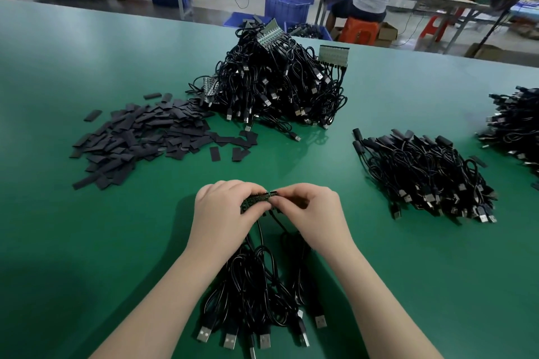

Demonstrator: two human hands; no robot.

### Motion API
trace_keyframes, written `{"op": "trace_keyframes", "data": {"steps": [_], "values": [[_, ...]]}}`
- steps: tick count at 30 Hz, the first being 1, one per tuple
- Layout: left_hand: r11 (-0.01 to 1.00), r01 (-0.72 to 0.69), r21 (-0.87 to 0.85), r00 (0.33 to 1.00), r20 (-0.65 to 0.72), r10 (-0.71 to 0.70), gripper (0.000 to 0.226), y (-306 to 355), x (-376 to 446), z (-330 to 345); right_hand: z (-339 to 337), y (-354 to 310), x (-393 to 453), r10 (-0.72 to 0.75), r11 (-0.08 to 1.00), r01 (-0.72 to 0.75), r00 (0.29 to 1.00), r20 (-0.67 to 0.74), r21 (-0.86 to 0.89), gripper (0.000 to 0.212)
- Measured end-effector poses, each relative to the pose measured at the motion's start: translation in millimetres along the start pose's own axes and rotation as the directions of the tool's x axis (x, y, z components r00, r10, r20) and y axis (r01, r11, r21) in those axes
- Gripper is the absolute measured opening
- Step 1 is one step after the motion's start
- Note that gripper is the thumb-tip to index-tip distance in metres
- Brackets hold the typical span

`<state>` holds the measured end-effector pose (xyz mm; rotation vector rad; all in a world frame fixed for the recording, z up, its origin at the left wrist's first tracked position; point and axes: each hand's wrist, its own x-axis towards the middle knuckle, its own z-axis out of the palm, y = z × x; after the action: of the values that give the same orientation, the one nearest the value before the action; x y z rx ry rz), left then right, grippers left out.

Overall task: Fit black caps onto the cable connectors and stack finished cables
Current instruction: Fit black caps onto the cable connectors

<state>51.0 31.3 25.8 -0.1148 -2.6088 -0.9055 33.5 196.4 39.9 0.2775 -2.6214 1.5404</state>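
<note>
At six o'clock on the green bench, the left hand and right hand both pinch a connector strip, its cables trailing nearer. Black caps lie at ten o'clock, finished cables at three o'clock.

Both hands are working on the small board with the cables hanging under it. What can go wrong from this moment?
1. The left hand and right hand pinch the connector strip between them; it is narrow, so it may twist or slip.
2. The hanging cables lie tangled near the table edge and could snag or drag.
3. The loose caps are spread widely on the green table; a forearm could sweep some off.
</note>
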Motion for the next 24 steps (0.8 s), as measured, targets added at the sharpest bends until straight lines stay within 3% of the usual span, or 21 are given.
{"op": "trace_keyframes", "data": {"steps": [5, 10, 14, 24], "values": [[0.996, 0.021, -0.085, 1.000, 0.007, -0.021, 0.007, 7, -1, 1, 1, -1, -5, -0.036, 0.999, 0.035, 0.999, -0.019, -0.031, 0.026], [0.992, 0.022, -0.128, 1.000, 0.004, -0.021, 0.004, 8, -1, 2, 10, 4, -14, -0.198, 0.974, 0.174, 0.966, -0.165, -0.147, 0.009], [0.991, 0.012, -0.134, 1.000, 0.004, -0.012, 0.004, 10, 0, 3, 14, 8, -19, -0.258, 0.958, 0.215, 0.936, -0.238, -0.192, 0.007], [0.993, -0.022, -0.115, 0.999, 0.027, 0.026, 0.003, 12, 3, 4, 20, 13, -24, -0.306, 0.947, 0.252, 0.894, -0.326, -0.200, 0.008]]}}
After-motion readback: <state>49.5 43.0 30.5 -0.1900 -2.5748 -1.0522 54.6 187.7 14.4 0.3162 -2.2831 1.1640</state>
